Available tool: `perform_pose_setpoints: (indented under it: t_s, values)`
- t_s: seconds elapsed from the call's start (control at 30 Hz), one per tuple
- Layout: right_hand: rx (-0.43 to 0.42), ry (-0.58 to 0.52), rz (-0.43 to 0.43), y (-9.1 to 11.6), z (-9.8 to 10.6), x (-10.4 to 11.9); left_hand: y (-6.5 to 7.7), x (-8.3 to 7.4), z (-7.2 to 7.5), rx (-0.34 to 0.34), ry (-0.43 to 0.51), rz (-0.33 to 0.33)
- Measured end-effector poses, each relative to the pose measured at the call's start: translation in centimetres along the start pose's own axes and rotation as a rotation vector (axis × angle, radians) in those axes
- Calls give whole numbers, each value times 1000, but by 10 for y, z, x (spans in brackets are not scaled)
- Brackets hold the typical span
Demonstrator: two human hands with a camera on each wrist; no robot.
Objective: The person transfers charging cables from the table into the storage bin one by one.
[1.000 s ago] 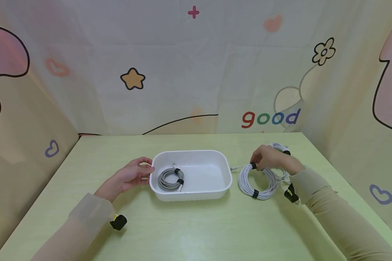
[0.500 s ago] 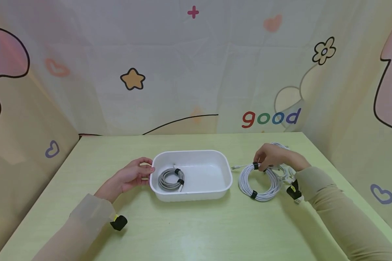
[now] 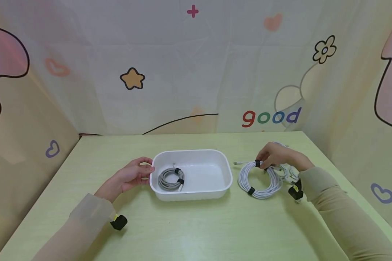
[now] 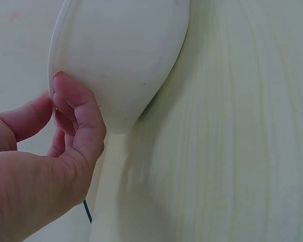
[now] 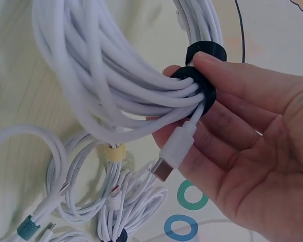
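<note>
At the left end of a white plastic tub (image 3: pixel 212 195), my left hand (image 3: pixel 132 174) pinches the rim between thumb and fingers, as the left wrist view also shows. Inside the tub lies a coiled grey cable (image 3: pixel 164 183) bound with black straps. To the tub's right, my right hand (image 3: pixel 276 155) grips a large coil of white cable (image 3: pixel 243 178) at its far side, thumb and fingers on the black straps (image 5: pixel 206 50). A white USB-C plug (image 5: pixel 177 147) hangs from the coil beside the fingers in the right wrist view. Another cable end points left toward the tub.
More bundled white cables (image 5: pixel 136 201) lie behind and right of the held coil, partly hidden by the right arm; one wears a yellow strap (image 5: pixel 115 153), one a teal strap (image 5: pixel 28 228). A printed curtain (image 3: pixel 183 90) stands behind the table (image 3: pixel 183 232).
My right hand has moved slightly right and up in the head view. The white coil has turned, its near strap shifting left, its plug end drawing away from the tub. The left hand stays put.
</note>
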State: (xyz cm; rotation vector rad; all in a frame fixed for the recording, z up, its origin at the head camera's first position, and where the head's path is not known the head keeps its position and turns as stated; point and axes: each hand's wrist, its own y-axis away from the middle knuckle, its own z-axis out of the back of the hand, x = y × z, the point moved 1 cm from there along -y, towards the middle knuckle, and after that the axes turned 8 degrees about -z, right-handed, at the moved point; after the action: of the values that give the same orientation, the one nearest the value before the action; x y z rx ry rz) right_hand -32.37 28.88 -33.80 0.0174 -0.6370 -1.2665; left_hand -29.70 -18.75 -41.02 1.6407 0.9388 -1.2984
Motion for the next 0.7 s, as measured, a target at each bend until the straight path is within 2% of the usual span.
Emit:
perform_pose_setpoints:
  t_s: [0.23, 0.7]
  values:
    - [27, -77, -29, -1, 5, -3, 0, 0, -1, 3, 13, -6]
    - [5, -111, -10, 4, 14, 1, 2, 0, -2, -6, 15, 2]
